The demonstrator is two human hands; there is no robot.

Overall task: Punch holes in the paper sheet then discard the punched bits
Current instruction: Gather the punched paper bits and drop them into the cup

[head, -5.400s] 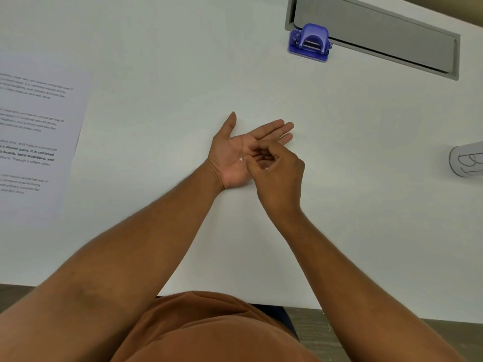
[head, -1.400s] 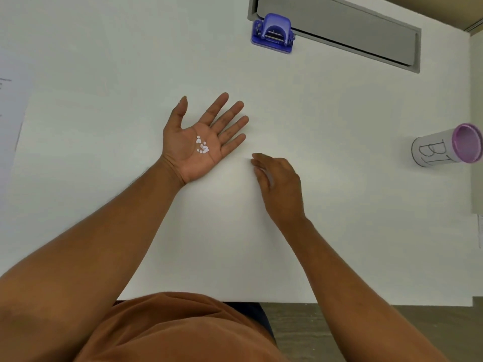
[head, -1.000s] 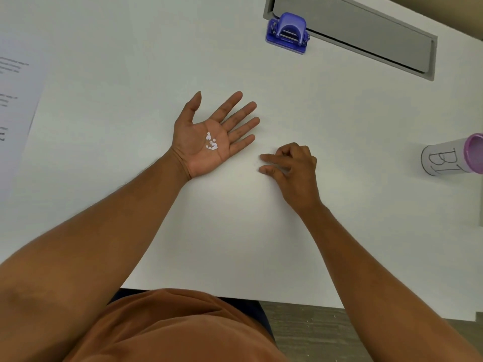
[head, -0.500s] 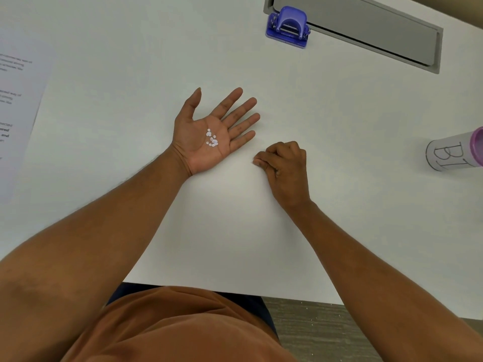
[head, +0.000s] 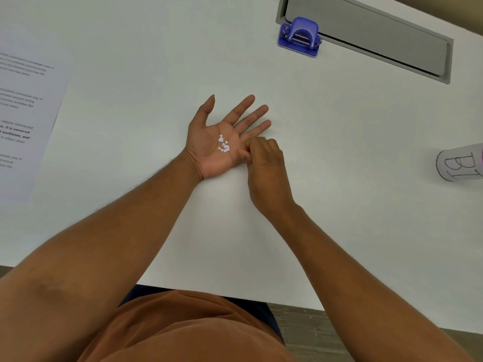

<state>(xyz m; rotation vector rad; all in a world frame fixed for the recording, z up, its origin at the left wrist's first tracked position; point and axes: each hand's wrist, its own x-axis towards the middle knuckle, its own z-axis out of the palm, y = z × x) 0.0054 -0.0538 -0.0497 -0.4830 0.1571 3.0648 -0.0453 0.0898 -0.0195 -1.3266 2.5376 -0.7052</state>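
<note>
The printed white paper sheet (head: 23,121), far left of the blue plastic hole punch (head: 299,37), runs off the left edge, its text too blurred to read. The white paper cup lying on its side (head: 460,163), lower right of the punch, is cut by the right edge. The right hand (head: 266,171) hides its own fingertips and the left hand's (head: 222,137) little finger.

The left hand (head: 219,142) is lying palm-up on the table (head: 156,61), cradling white punched bits (head: 224,147). The right hand (head: 265,168) is pinching at its edge.
</note>
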